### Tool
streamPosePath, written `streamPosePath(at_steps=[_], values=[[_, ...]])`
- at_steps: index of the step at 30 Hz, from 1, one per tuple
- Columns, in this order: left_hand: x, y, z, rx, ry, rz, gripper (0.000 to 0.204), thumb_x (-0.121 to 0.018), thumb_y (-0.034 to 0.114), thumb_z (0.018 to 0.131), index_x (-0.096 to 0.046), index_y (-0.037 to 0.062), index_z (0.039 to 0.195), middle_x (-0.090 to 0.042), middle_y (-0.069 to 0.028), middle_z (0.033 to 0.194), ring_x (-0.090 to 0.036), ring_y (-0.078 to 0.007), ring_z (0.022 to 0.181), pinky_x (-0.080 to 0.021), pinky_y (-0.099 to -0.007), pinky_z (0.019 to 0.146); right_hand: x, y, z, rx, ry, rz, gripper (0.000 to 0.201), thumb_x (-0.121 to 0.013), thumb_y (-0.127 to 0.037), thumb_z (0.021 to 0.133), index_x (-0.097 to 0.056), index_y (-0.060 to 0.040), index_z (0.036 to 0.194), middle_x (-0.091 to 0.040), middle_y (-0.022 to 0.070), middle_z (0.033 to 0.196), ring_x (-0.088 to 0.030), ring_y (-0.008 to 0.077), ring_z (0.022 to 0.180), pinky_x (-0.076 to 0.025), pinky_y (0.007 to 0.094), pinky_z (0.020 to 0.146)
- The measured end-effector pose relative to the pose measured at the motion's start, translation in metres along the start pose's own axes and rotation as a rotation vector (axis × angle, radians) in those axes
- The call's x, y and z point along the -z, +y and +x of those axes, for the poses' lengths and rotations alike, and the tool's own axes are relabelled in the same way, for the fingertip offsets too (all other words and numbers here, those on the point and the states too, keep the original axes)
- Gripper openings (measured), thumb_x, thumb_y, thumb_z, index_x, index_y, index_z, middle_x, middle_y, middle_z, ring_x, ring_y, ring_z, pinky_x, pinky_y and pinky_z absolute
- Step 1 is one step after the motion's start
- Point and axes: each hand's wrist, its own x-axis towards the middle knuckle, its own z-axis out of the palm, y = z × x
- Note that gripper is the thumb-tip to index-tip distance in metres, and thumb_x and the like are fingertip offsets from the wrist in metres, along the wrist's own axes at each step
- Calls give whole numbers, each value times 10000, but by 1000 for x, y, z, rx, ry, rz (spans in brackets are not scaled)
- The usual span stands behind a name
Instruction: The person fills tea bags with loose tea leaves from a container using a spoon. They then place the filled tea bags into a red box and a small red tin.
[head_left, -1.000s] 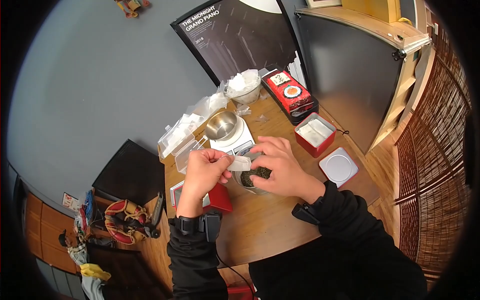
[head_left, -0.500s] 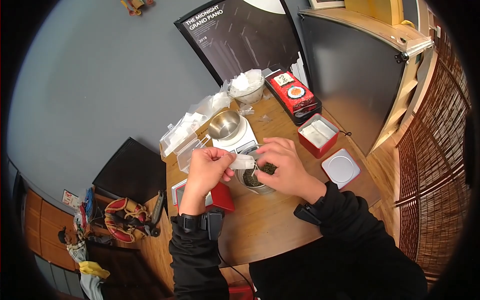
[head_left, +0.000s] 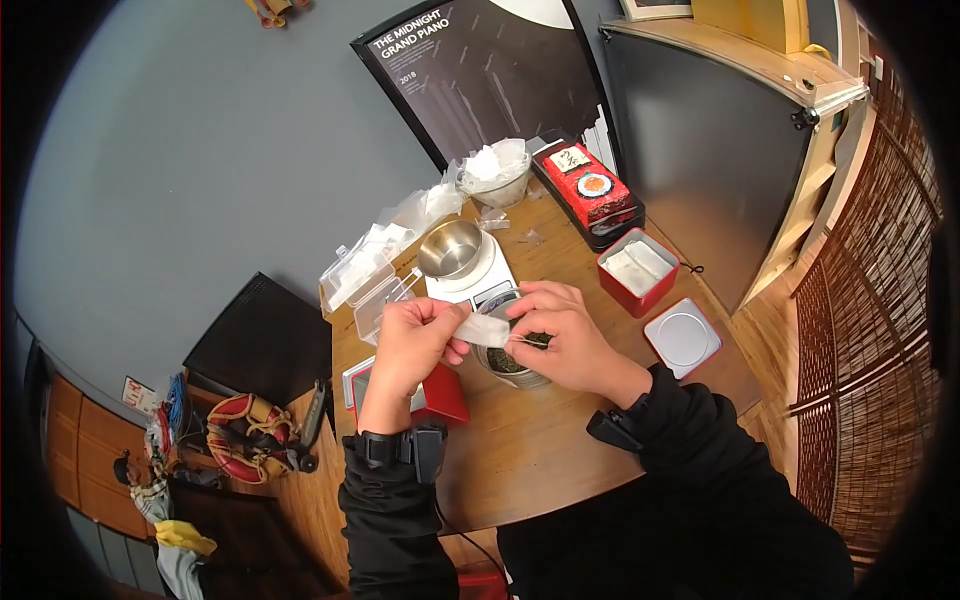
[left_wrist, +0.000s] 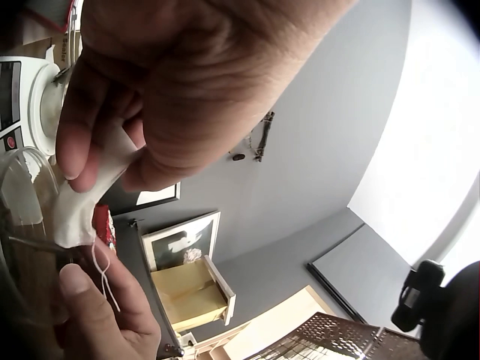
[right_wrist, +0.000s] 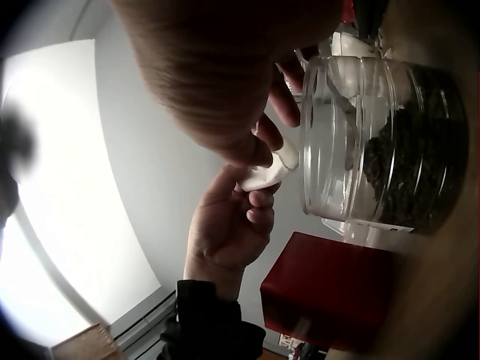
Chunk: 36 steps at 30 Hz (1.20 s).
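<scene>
Between the hands is a small white pouch with thin string at its end. The left hand pinches one end between thumb and fingers. At the string end, the right hand has thumb and index finger together, pinching the string. In the left wrist view the pouch hangs slightly crumpled, with a loop of string beside the right fingers. Below the hands stands a clear jar of dark dried leaves; the right wrist view shows the jar side-on, part full.
Behind the jar, a white scale bears a metal bowl. Red tins flank the jar, with a lid at the right. Farther back are plastic boxes, a bowl of white pouches and a red package.
The right thumb and index finger have closed together on the string at the pouch's end. The left hand keeps its pinch, and the pouch now tilts down toward the right hand.
</scene>
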Motion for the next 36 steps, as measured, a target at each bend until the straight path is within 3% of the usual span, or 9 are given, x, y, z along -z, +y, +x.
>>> streamPosePath(at_steps=[16, 19, 21, 23, 24, 26, 29, 34, 36], values=[[-6, 1, -6, 32, 47, -111, 348, -660, 298, 962, -684, -32, 855, -671, -105, 696, -646, -145, 526, -501, -237, 448, -4, 5, 0, -153, 141, 134, 109, -713, -132, 837, -690, -60, 915, -685, 105, 1001, -597, 293, 1093, -393, 423, 966], [-9, -3, -10, 2, 105, -173, 359, -650, 281, 966, -699, -68, 896, -654, -53, 675, -592, -86, 533, -478, -217, 487, -3, 7, -3, -232, 185, 150, 123, -693, -103, 828, -687, -49, 938, -683, 118, 996, -607, 294, 1059, -434, 407, 913], [-9, -14, -11, -173, 261, -109, 270, -670, 168, 940, -698, -91, 1009, -646, -11, 708, -556, -47, 586, -459, -188, 555, -5, 10, -4, -286, 216, 164, 139, -681, -82, 821, -688, -43, 955, -684, 121, 996, -614, 289, 1039, -461, 395, 878], [-15, -12, -19, -247, 322, -127, 247, -682, 110, 916, -690, -96, 1052, -642, 4, 727, -539, -32, 608, -449, -179, 579, -8, 13, -3, -329, 289, 324, 184, -650, -38, 825, -681, -22, 1005, -689, 110, 954, -645, 203, 939, -502, 320, 781], [-20, -12, -22, -322, 384, -146, 255, -695, 51, 891, -682, -101, 1095, -639, 19, 746, -522, -18, 631, -439, -170, 602, -7, 11, -3, -326, 290, 323, 184, -650, -38, 825, -681, -22, 1005, -689, 110, 954, -645, 203, 939, -502, 320, 781], [-26, -17, -24, -357, 418, -213, 271, -703, 22, 875, -672, -100, 1115, -640, 16, 755, -527, -17, 634, -442, -168, 606, -2, 2, -2, -444, 251, 521, 199, -629, -11, 849, -665, 14, 1043, -689, 86, 933, -632, 101, 844, -507, 255, 722], [-41, -18, -29, -392, 483, -315, 315, -713, -14, 857, -653, -100, 1154, -639, 12, 768, -538, -13, 642, -449, -165, 613, -1, -3, -1, -465, 227, 728, 174, -648, -38, 894, -651, 38, 1051, -685, 56, 926, -609, 55, 804, -497, 220, 702], [-64, -26, -31, -415, 551, -434, 369, -721, -38, 847, -622, -96, 1198, -640, -1, 777, -563, -14, 655, -466, -162, 630, -2, -20, 4, -450, 156, 831, 174, -668, -112, 940, -654, 31, 1037, -687, 29, 896, -605, 50, 798, -497, 221, 702], [-72, -28, -33, -422, 539, -489, 412, -725, -61, 830, -591, -104, 1217, -687, -72, 924, -634, -74, 756, -539, -219, 735, -3, -21, 4, -462, 138, 820, 180, -669, -139, 951, -655, 25, 1022, -683, 19, 876, -601, 47, 795, -491, 218, 698]])
